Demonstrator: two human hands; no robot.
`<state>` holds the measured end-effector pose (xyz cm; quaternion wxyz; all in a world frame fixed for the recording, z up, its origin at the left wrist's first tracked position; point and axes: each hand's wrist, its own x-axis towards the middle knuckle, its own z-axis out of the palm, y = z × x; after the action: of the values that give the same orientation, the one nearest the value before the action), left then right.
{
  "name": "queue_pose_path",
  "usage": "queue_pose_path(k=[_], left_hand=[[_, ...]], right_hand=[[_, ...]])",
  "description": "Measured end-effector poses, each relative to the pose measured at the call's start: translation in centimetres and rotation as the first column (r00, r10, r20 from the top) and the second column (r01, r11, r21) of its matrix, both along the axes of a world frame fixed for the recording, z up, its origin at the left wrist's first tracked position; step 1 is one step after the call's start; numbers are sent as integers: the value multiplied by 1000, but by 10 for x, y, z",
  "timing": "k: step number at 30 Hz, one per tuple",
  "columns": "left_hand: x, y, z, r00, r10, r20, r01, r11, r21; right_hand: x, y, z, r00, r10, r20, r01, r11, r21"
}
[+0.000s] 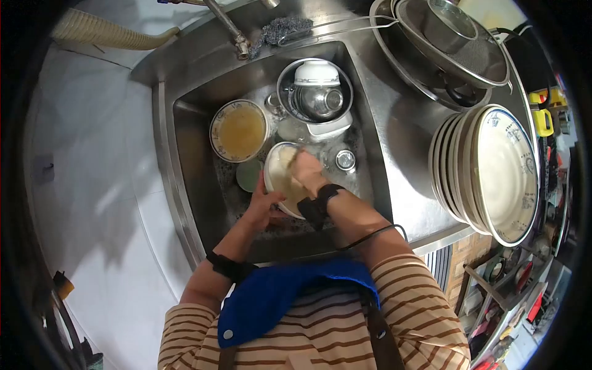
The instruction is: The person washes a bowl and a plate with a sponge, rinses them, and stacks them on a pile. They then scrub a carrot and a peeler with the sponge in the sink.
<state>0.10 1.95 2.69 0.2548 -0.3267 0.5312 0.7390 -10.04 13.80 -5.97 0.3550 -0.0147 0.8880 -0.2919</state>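
A white bowl [277, 179] is tilted in the sink, low in the middle. My left hand [265, 206] grips its near left rim, thumb up along the side and fingers underneath. Inside the bowl, my right hand [306, 169] presses with curled fingers against the inner wall; motion blur hides what is in them. To the left sits a patterned bowl [242, 131] full of cloudy yellowish water. A green round dish [250, 176] lies just below it, partly covered. Beyond my hands, a steel bowl [285, 92] holds a white bowl [317, 73] and a metal cup.
Soapy water covers the sink [185, 154] bottom, with a small metal cup [345, 160] on the right. A stack of plates [505, 172] stands on the right drainboard, with strainers [456, 49] behind. A faucet [228, 28] and steel scrubber [287, 29] are at the back.
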Motion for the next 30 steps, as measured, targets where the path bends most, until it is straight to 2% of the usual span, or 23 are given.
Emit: queue_pose_path(k=[2,3,4,5,6,8,9,11,12,13,15,17,18,20,21,22,23,24,25,27,28,29,30], left_hand=[[-3,3,14,1000,28,14,-29,999,29],[-5,3,18,998,49,34,-51,997,60],[-6,-5,12,998,44,36,-46,997,58],[-5,-19,4,996,51,68,-63,979,193],[-4,-32,-4,994,54,96,-83,942,324],[-5,-38,4,999,40,-22,-33,963,267],[-3,-38,7,992,26,-125,0,979,203],[-2,-36,9,986,-42,-164,60,992,107],[-3,-35,9,971,-112,-209,115,993,3],[0,-33,3,972,-109,-208,112,994,3],[5,-22,-14,948,-191,-255,164,978,-126],[-3,1,8,972,-148,-182,137,988,-71],[-7,8,16,988,-107,-107,106,994,-18],[-9,10,7,996,-86,-38,86,996,6],[-8,10,-1,998,-60,30,59,998,29],[-5,1,-11,998,-58,31,57,998,28],[-3,-12,-20,1000,-20,-11,22,961,277],[-1,-23,-31,999,27,-39,-3,860,510],[-6,-24,-29,999,29,-35,-7,860,511],[-18,-27,-30,995,13,94,-73,738,671],[-16,-29,-46,994,18,104,-84,734,674],[-13,-30,-74,975,43,216,-148,852,502],[-12,-31,-92,945,87,315,-187,934,305]], right_hand=[[0,-13,22,974,-226,-29,209,937,-278],[0,-16,32,972,-232,-28,215,935,-282],[3,-16,41,982,-131,-139,52,885,-462],[10,-14,44,964,-51,-261,-122,788,-603],[19,-11,47,964,-55,-260,-118,790,-602],[34,-1,52,876,334,-347,-470,753,-461],[41,9,52,879,331,-345,-465,757,-459],[54,38,49,679,651,-339,-722,676,-147],[51,41,32,662,700,-266,-728,685,-8],[44,43,11,652,735,-186,-726,676,129],[14,49,-7,811,538,-229,-512,843,168],[-8,34,2,977,133,-167,-117,988,102],[-7,25,10,978,130,-163,-115,988,100],[-4,8,30,991,-6,-132,-15,987,-159],[2,6,31,992,-5,-130,-16,987,-160],[11,4,29,970,45,-239,-106,963,-249],[15,4,30,931,82,-356,-205,924,-323],[19,8,29,930,84,-358,-207,924,-321],[24,14,30,929,128,-348,-268,880,-392],[40,16,33,928,177,-328,-321,827,-461],[48,13,41,895,368,-253,-437,837,-330],[52,11,44,831,535,-153,-556,806,-204],[54,13,33,828,540,-149,-560,804,-201]])
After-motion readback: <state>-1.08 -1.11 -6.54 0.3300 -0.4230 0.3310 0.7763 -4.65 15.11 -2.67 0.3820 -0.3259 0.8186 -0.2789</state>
